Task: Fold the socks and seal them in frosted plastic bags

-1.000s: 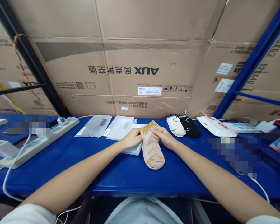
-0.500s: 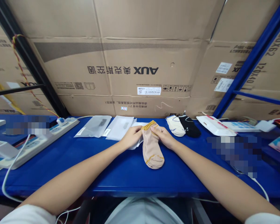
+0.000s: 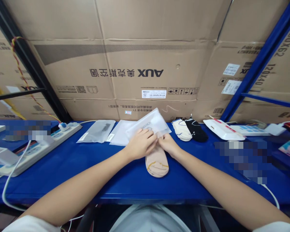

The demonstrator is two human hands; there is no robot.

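The left hand (image 3: 140, 144) and the right hand (image 3: 168, 144) are working close together, their fingertips nearly meeting, and both appear to be clamping the near edge of a translucent bag (image 3: 148, 124). The bag is tilting up from the blue table (image 3: 62, 183), with its far end leaning away from the person. This two-handed pinch appears to be keeping the bag's edge steady directly above the sock (image 3: 157, 164).

The sock, beige with gold stripes, is lying flat on the table just below both hands. Its near end is showing, while its upper part is hidden behind the hands and bag, so its relation to the bag's opening cannot be determined.

Left of the sock, two flat bags (image 3: 96, 131) are lying side by side, and a power strip (image 3: 38, 148) is lying farther out, angled across the table. Right of the sock, a cream sock (image 3: 182, 130) and a black sock (image 3: 197, 130) are lying paired, with a white packet (image 3: 222, 130) beyond them. Cardboard cartons (image 3: 149, 64) are standing behind the sock, backing the table.
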